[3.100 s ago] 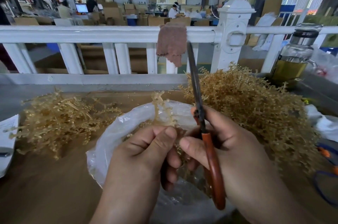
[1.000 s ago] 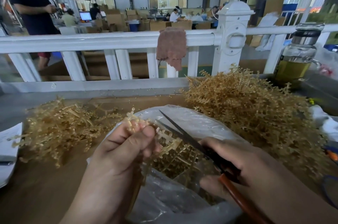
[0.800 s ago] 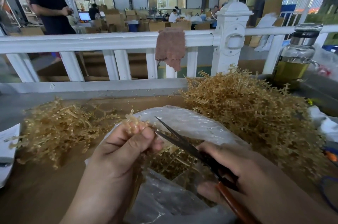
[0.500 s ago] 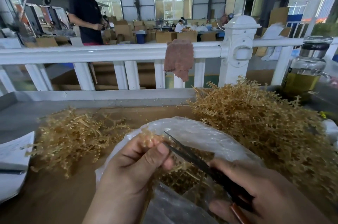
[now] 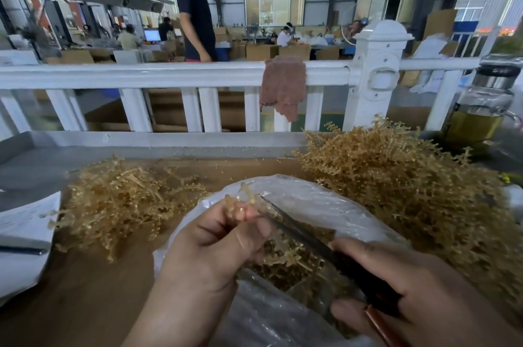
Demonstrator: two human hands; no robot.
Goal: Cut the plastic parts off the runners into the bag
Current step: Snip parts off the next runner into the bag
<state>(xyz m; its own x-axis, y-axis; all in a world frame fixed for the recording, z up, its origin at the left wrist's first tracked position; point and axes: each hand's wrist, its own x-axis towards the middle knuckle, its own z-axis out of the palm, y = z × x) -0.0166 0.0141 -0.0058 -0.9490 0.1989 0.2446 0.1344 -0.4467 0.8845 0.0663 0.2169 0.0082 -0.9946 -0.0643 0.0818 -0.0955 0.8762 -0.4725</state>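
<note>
A: Left hand [image 5: 215, 244]?
B: Pinching a runner [image 5: 243, 201] above the open bag [image 5: 311, 205], fingers curling (thumb on top).
A: Right hand [image 5: 410, 290]?
B: Gripping the scissors [image 5: 297, 230], blades pointing up-left, tip reaching the runner.

No text can be read. The paper [image 5: 22, 222] at the left edge bears faint lines, too blurred to make out. The screen [image 5: 152, 34] far back is likewise illegible.
</note>
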